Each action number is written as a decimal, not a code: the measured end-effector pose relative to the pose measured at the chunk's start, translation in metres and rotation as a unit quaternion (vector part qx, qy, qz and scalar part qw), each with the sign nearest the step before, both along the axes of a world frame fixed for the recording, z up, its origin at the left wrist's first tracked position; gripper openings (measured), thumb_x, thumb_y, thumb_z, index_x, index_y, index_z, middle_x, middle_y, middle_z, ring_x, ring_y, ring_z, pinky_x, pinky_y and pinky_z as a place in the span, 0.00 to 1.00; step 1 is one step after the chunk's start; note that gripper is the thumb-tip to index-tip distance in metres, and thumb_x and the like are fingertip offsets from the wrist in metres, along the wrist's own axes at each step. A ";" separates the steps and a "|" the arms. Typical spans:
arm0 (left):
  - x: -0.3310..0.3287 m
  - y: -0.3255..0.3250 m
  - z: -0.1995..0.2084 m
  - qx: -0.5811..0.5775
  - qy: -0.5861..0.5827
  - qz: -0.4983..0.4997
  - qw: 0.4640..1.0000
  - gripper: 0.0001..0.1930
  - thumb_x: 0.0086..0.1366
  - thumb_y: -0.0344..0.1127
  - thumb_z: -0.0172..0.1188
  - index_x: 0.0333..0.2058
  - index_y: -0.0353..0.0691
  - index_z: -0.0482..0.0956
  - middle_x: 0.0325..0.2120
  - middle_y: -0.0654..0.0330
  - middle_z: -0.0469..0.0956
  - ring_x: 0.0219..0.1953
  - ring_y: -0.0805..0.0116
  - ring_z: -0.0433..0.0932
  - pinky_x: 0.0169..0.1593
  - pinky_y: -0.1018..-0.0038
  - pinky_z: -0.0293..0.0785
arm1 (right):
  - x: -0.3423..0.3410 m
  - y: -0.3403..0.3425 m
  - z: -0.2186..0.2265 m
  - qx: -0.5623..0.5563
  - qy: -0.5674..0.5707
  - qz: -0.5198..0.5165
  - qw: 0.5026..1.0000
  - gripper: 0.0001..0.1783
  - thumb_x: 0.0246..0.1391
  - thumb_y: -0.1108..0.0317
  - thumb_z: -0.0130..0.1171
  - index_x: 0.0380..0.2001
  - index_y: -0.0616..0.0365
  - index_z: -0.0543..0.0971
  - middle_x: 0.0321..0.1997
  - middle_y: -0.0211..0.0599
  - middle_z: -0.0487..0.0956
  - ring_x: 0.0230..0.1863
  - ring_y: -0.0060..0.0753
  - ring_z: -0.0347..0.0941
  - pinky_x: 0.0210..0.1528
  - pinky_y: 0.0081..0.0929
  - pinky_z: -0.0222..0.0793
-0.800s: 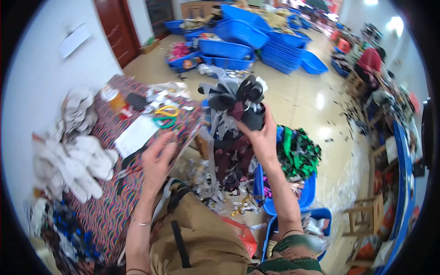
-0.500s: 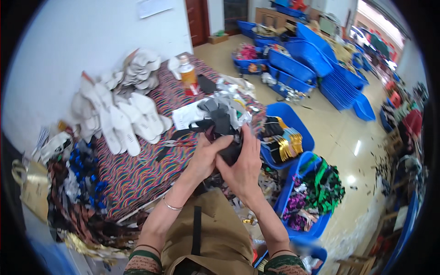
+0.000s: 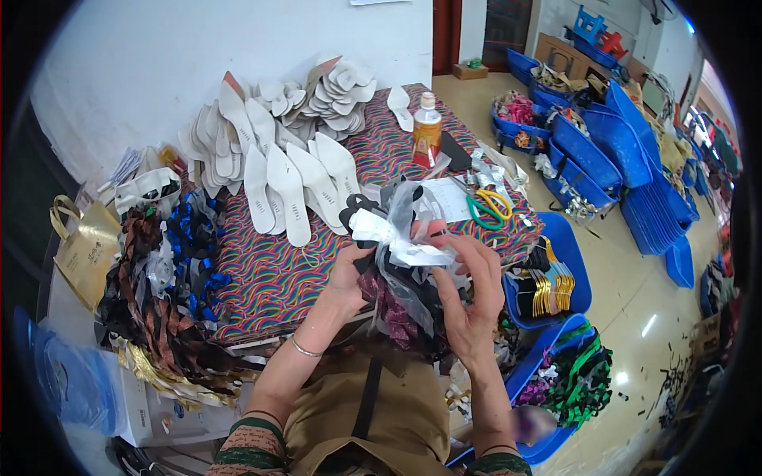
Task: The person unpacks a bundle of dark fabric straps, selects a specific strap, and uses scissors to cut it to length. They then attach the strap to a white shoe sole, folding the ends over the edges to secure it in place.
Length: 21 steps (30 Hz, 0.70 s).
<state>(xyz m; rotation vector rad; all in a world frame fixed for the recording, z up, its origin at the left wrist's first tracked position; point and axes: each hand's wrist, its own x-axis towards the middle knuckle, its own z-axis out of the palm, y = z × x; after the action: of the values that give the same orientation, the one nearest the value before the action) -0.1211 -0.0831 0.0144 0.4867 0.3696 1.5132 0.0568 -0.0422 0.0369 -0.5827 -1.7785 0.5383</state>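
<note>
Between my hands, above the near edge of the table, is a loose bundle of strips (image 3: 393,262) in black, white and clear film, with a dark purple glittery piece hanging at its lower end. My left hand (image 3: 347,282) is closed round the bundle's left side; its fingertips are hidden behind the strips. At the right side, my right hand (image 3: 472,297) has its thumb and fingers curled against a white strip of the same bundle. Beyond the bundle lie green-handled scissors (image 3: 484,214) and yellow-handled scissors (image 3: 498,204), next to a white paper (image 3: 447,198).
White insoles (image 3: 290,190) are piled on the patterned tablecloth (image 3: 262,297) by the wall. An orange-labelled bottle (image 3: 426,131) stands behind. Blue bins hold gold-edged pieces (image 3: 556,287) and green strips (image 3: 583,381) at right. Dark and blue strips (image 3: 155,278) hang at the left edge.
The view has swung left and the table appears farther right. My hands have opened out from their tight grip, and the bundle shows more white and clear strips. The scissors have come into clear sight.
</note>
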 end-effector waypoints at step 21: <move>-0.078 -0.016 -0.079 0.055 -0.017 0.061 0.996 0.24 0.66 0.43 0.49 0.52 0.26 0.70 0.46 0.43 0.77 0.49 0.55 0.79 0.53 0.62 0.76 | -0.099 -0.030 -0.028 0.110 -0.073 0.161 0.978 0.16 0.41 0.79 0.66 0.38 0.62 0.80 0.35 0.39 0.77 0.34 0.43 0.73 0.37 0.37 0.68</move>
<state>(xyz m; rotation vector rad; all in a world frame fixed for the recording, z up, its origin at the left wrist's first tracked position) -0.1995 -0.0991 -0.0648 0.5317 0.2950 1.6650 -0.0424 -0.0720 0.0089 -0.1823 -2.0563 0.5191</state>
